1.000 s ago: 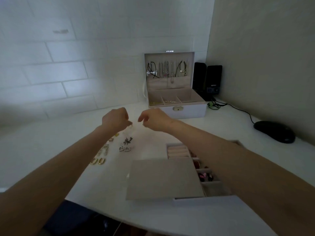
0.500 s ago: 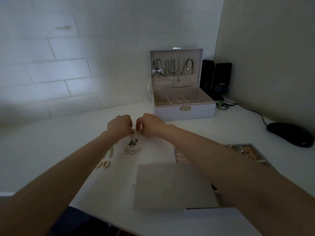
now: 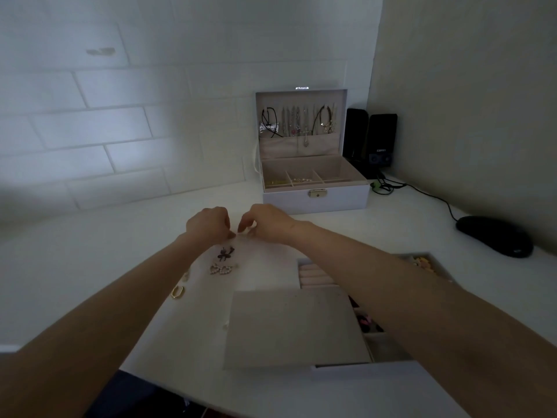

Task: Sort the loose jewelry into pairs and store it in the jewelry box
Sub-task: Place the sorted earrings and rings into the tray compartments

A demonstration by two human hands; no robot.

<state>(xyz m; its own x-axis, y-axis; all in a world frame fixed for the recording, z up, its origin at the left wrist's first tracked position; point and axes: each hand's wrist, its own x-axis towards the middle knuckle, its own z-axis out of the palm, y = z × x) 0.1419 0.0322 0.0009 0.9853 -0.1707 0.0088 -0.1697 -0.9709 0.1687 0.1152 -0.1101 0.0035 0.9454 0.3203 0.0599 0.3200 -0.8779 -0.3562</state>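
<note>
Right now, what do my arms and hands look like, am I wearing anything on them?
Both forearms are bare with no sleeves in view. The left hand and right hand show no gloves, and no watch or bracelet shows at the wrists. The light is too dim to rule out thin rings.

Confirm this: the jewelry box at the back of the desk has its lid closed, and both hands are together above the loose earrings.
Not quite. The head view shows the jewelry box with its lid open, necklaces hanging inside it. The rest holds: the left hand and right hand meet above the loose earrings.
</note>
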